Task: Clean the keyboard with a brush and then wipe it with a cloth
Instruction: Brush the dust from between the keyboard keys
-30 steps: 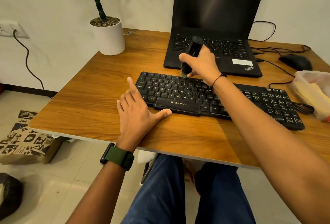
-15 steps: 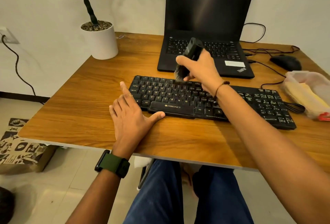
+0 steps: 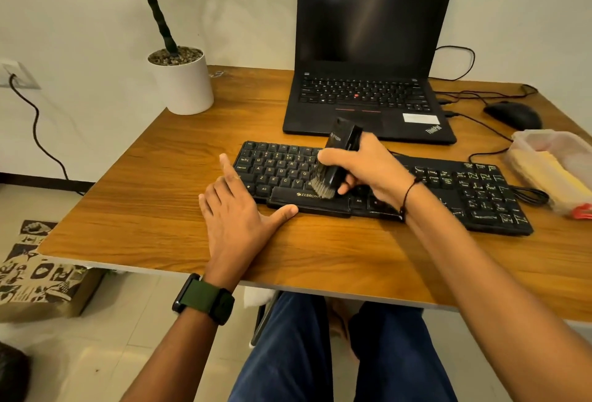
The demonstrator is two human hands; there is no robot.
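Observation:
A black keyboard (image 3: 464, 190) lies across the middle of the wooden desk (image 3: 153, 209). My right hand (image 3: 368, 167) grips a black brush (image 3: 339, 151), whose grey bristles touch the lower key rows just above the space bar. My left hand (image 3: 237, 219) lies flat on the desk at the keyboard's left end, index finger along its left edge and thumb against its front edge. A yellow cloth (image 3: 551, 174) sits in a clear plastic bag at the right edge.
An open black laptop (image 3: 371, 49) stands behind the keyboard. A white plant pot (image 3: 185, 84) is at the back left corner. A black mouse (image 3: 512, 114) and several cables lie at the back right. My legs are under the desk's front edge.
My right hand has drawn the brush toward me, from the keyboard's top rows down to the space bar. My left hand has stayed at the keyboard's left end.

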